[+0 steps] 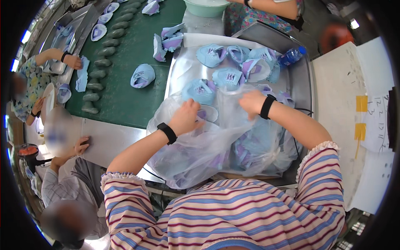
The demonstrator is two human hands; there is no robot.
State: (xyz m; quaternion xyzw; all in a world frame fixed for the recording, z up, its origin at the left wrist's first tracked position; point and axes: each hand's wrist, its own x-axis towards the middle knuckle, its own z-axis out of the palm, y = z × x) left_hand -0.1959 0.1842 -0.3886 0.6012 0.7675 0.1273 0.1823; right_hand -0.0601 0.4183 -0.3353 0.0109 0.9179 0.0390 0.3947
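A clear plastic bag (189,146) lies at the near side of a metal tray (177,77), with several light-blue and purple shoe uppers showing through it. My left hand (186,118) has its fingers curled on the bag's upper left edge, beside a blue upper (200,91). Gathered film runs down from my right hand (252,103), which pinches the bag's upper right edge. Beyond the hands, more loose uppers lie in the tray, among them a laced one (228,78) and one showing its pale inside (256,70). The fingertips are partly hidden by film.
A bottle with a blue cap (293,56) lies at the tray's far right corner. To the left runs a green conveyor (129,98) carrying a row of dark shoe lasts (104,62) and scattered uppers. Co-workers sit at left and stand beyond a pale green basin (206,8).
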